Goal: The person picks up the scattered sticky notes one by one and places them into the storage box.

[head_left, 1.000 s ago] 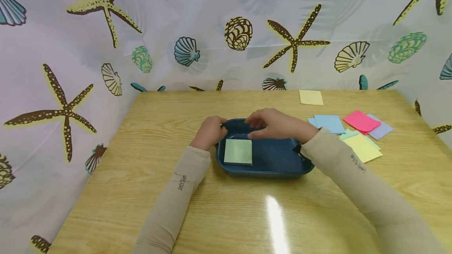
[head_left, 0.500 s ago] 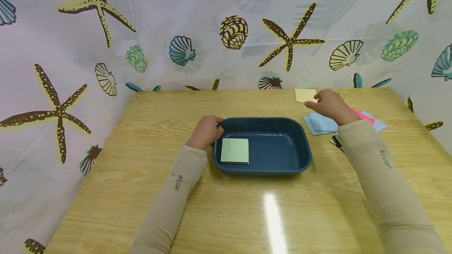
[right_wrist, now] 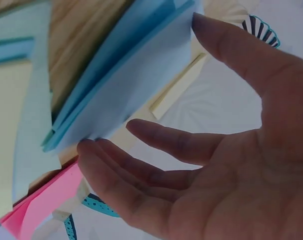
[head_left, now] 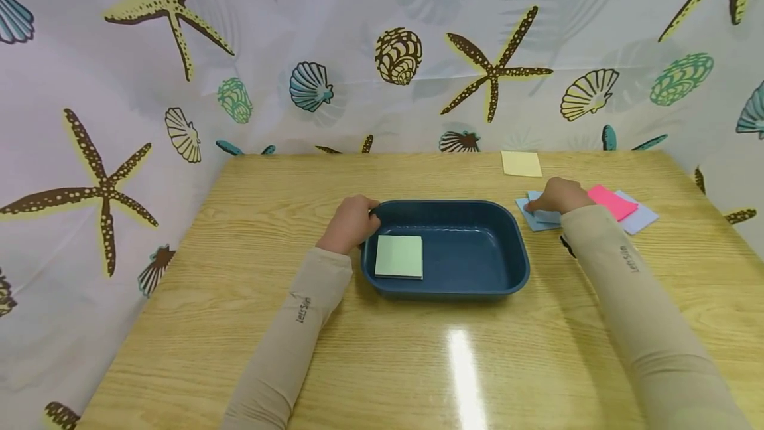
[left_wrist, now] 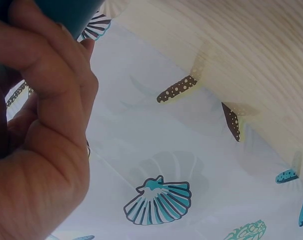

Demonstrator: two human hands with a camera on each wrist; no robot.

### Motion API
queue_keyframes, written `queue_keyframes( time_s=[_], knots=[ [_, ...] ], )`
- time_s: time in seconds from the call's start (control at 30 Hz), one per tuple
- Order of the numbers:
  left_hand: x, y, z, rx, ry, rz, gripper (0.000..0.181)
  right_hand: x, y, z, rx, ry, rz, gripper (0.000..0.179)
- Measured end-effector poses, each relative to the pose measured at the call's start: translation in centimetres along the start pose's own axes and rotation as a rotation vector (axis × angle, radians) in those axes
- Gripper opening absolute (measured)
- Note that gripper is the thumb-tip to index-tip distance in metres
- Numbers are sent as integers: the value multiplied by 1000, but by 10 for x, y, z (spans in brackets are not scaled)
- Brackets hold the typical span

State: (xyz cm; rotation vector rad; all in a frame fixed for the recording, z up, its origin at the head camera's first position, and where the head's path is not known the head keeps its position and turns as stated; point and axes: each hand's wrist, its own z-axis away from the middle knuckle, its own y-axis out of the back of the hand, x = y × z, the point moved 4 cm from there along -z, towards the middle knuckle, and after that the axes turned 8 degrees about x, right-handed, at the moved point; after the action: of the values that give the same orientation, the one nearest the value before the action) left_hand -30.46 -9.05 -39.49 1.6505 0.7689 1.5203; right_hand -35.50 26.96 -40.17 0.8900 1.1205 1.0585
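Observation:
My left hand (head_left: 349,224) grips the left end rim of a dark blue tray (head_left: 465,261), fingers curled over it. A pale green pad of sticky notes (head_left: 398,256) lies in the tray's left part. To the right of the tray, my right hand (head_left: 558,194) is over the light blue sticky notes (head_left: 528,221). In the right wrist view, the thumb (right_wrist: 226,42) is at one edge of the blue notes (right_wrist: 136,80) and the fingertips (right_wrist: 89,147) are at another. The tray's near wall is partly seen in the left wrist view.
Pink sticky notes (head_left: 611,204) overlap a lilac one (head_left: 640,217) at the right. A pale yellow note (head_left: 521,164) lies at the table's back edge. Pale green (right_wrist: 34,145) and yellow notes (right_wrist: 4,130) lie beside the blue ones. A patterned curtain (head_left: 358,32) hangs behind.
My right hand has moved from over the tray out past its right side, near the yellow note, then down onto the light blue notes. My left hand stays on the tray's rim.

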Motion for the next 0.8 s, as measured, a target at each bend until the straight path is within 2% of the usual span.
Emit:
queue_keyframes(
  time_s=[0.3, 0.57, 0.8],
  knots=[
    [2, 3, 0, 18, -17, -14, 40, 3, 1, -2, 37, -22, -4, 62],
    [1, 3, 1, 8, -5, -3, 41, 3, 0, 0, 39, -24, -15, 61],
    [2, 1, 0, 27, -35, -19, 40, 3, -2, -1, 41, -112, -11, 64]
  ],
)
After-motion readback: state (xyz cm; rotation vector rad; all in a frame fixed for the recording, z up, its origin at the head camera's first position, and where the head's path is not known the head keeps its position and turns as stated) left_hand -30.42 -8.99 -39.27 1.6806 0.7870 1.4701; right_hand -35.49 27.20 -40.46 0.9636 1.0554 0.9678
